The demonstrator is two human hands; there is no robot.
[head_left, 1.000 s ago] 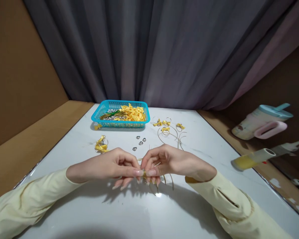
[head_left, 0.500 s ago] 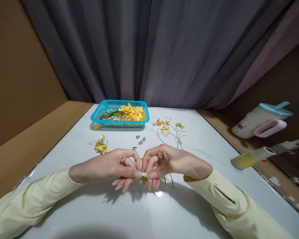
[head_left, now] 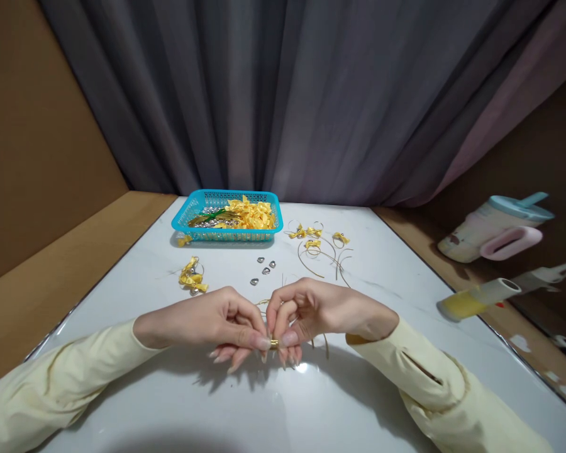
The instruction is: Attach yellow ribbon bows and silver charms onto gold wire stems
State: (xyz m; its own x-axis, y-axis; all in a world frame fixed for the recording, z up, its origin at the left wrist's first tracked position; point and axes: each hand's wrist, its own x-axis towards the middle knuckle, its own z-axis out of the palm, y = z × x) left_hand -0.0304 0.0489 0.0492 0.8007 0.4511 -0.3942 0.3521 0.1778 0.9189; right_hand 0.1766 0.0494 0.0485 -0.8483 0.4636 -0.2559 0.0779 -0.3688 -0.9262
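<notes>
Both hands meet low over the middle of the table, pinching a small gold-coloured banded piece (head_left: 274, 344) between them. My left hand (head_left: 226, 321) has thumb and forefinger closed on its left end, with the lower fingers fanned out beneath. From the other side, my right hand (head_left: 306, 318) pinches the right end. Fingertips cover most of the piece, so I cannot tell whether it is wire or ribbon. Behind the hands, thin gold-coloured wire (head_left: 263, 302) partly shows. Several silver heart-shaped pieces (head_left: 266, 271) lie just beyond.
A blue basket (head_left: 221, 236) at the back holds yellow bows and silver pieces. Yellow bows on wire loops lie in a left cluster (head_left: 191, 275) and a right group (head_left: 313, 244), near loose wires (head_left: 340, 267). A lidded tumbler (head_left: 471, 229) and a yellow-filled bottle (head_left: 466, 303) are at right.
My left forefinger has come down toward the gold-coloured piece, and the fingertips have lowered slightly. The piece shows less between the thumbs. Things on the table have not moved.
</notes>
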